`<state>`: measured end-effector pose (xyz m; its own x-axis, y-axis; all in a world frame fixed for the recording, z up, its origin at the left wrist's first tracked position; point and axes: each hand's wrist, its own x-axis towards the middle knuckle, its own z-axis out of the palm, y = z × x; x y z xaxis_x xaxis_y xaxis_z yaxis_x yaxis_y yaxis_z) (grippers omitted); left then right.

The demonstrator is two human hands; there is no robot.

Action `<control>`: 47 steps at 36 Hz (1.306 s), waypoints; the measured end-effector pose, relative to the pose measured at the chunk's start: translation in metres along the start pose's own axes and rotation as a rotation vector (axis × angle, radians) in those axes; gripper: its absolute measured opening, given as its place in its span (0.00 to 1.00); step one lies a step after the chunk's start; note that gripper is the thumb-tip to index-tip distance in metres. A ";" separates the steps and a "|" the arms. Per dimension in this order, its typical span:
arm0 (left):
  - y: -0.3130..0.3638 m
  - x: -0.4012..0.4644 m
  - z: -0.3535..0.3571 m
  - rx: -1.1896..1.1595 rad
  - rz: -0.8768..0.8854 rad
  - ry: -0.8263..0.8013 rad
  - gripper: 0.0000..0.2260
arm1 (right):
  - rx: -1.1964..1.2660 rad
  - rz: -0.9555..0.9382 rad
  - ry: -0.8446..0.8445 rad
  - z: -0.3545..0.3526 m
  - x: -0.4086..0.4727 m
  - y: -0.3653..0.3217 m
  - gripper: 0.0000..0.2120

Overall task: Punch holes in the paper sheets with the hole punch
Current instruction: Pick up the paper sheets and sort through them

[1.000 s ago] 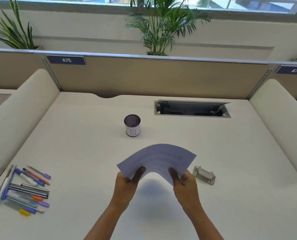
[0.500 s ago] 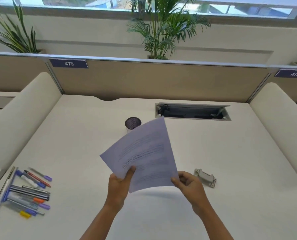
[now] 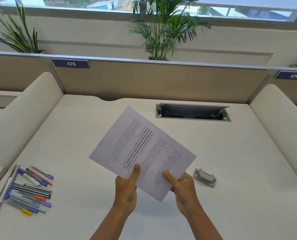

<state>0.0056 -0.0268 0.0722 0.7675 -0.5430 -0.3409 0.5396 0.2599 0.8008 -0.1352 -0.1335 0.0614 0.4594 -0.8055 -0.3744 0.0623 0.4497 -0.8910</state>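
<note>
I hold the printed paper sheets point(image 3: 142, 149) tilted up above the white desk point(image 3: 230, 161), the text facing me at an angle. My left hand point(image 3: 127, 189) pinches the near edge with its thumb on top. My right hand point(image 3: 184, 189) grips the lower right part of the sheets, thumb on the printed side. The small grey hole punch point(image 3: 204, 177) lies on the desk just right of my right hand, untouched. The sheets hide the pen cup behind them.
Several pens and markers point(image 3: 30, 191) lie at the desk's left front. An open cable tray point(image 3: 192, 112) is sunk into the desk at the back right. Padded dividers point(image 3: 23, 111) flank both sides, with a panel behind.
The sheets went from bent flat over my hands to raised upright and turned, now facing me. Both hands shifted their grip along the near edge; the pen cup became hidden.
</note>
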 end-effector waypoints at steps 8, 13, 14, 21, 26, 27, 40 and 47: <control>0.039 0.037 -0.047 0.166 0.102 0.002 0.13 | -0.183 -0.115 0.090 -0.038 0.014 -0.035 0.15; 0.065 0.050 -0.056 0.363 0.152 -0.167 0.13 | -0.338 -0.213 0.065 -0.049 0.019 -0.056 0.11; 0.068 0.051 -0.053 0.403 0.148 -0.196 0.13 | -0.358 -0.229 0.054 -0.050 0.019 -0.058 0.10; 0.064 0.044 -0.027 0.486 0.234 -0.170 0.08 | -0.387 -0.322 0.070 -0.053 0.024 -0.049 0.07; 0.037 0.034 -0.034 0.412 0.249 -0.079 0.06 | -0.340 -0.349 0.131 -0.059 0.025 -0.024 0.07; 0.029 0.033 -0.040 0.418 0.233 -0.065 0.06 | -0.346 -0.339 0.136 -0.059 0.025 -0.017 0.08; -0.005 0.029 -0.058 0.557 0.140 -0.050 0.09 | -0.365 -0.197 0.227 -0.073 0.033 0.026 0.09; -0.014 0.032 -0.061 0.573 0.066 -0.006 0.08 | -0.413 -0.132 0.194 -0.072 0.035 0.036 0.05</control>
<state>0.0435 0.0007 0.0201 0.7903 -0.5452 -0.2798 0.2154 -0.1803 0.9597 -0.1805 -0.1737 -0.0022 0.2947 -0.9204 -0.2570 -0.2664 0.1792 -0.9471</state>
